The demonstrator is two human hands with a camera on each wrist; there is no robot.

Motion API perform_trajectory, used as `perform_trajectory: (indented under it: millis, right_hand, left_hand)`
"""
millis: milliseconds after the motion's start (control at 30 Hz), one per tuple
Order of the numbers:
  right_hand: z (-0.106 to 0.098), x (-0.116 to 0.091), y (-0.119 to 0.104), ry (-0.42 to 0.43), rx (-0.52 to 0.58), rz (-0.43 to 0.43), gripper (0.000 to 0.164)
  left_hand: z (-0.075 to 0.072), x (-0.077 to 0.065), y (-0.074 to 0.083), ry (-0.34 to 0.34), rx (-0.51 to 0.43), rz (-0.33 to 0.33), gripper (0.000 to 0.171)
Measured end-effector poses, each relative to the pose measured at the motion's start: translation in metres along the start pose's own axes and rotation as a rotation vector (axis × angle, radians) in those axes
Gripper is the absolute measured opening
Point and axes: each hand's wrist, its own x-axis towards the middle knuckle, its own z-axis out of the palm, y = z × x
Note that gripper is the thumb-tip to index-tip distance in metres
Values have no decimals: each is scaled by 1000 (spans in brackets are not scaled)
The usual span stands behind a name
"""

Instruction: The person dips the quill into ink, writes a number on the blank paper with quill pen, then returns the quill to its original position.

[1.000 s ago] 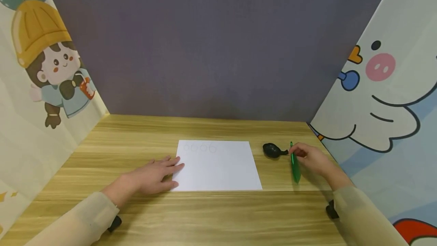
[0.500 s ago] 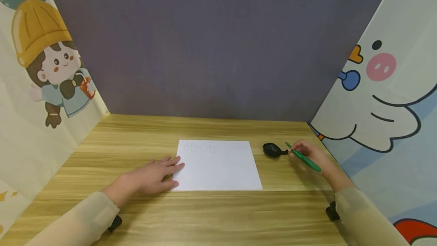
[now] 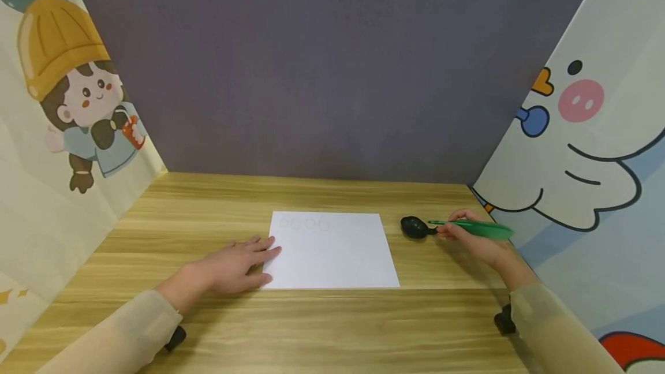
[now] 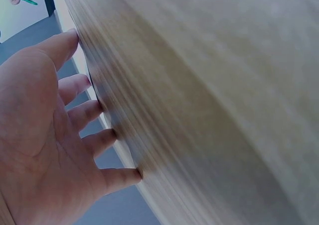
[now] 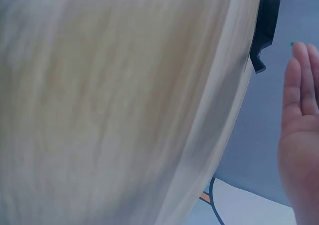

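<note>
White paper [image 3: 332, 253] lies on the wooden table, with several faint round marks along its top left. My left hand [image 3: 236, 267] rests spread at the paper's left edge, fingertips on it; the left wrist view shows the same hand [image 4: 55, 130] with fingers apart. To the right, my right hand [image 3: 475, 241] pinches a green pen-like stick [image 3: 480, 228] with a thin tip and a broad, leaf-shaped end. The thin tip points left, above a black spoon-like piece [image 3: 414, 227] with a short handle. In the right wrist view, the hand [image 5: 301, 115] hides nearly all the green stick.
A dark grey panel [image 3: 322, 74] stands behind the table [image 3: 332, 328]. Printed sheets with cartoon figures hang at the left [image 3: 31, 218] and right [image 3: 618, 189] sides. The black piece lies between the paper and my right hand.
The green stick has swung from nearly upright in the head view to lying almost level, tip left. My right hand has turned and risen slightly. My left hand stays in place.
</note>
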Motion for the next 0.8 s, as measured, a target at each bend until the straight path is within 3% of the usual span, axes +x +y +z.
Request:
perform_trajectory:
  millis: [200,333,500,800]
  right_hand:
    - [2,1,0,22,32,-76,25]
    - [4,3,1,29,49,-112,29]
    - [4,7,1,-24,31,-87,43]
    - [5,12,-5,-73,121,21,56]
  left_hand:
    - [-1,0,0,-3,-2,0,73]
    - [0,0,-1,-5,-3,1,73]
    - [0,1,-2,-3,-6,1,73]
    - [0,1,-2,-4,0,-1,73]
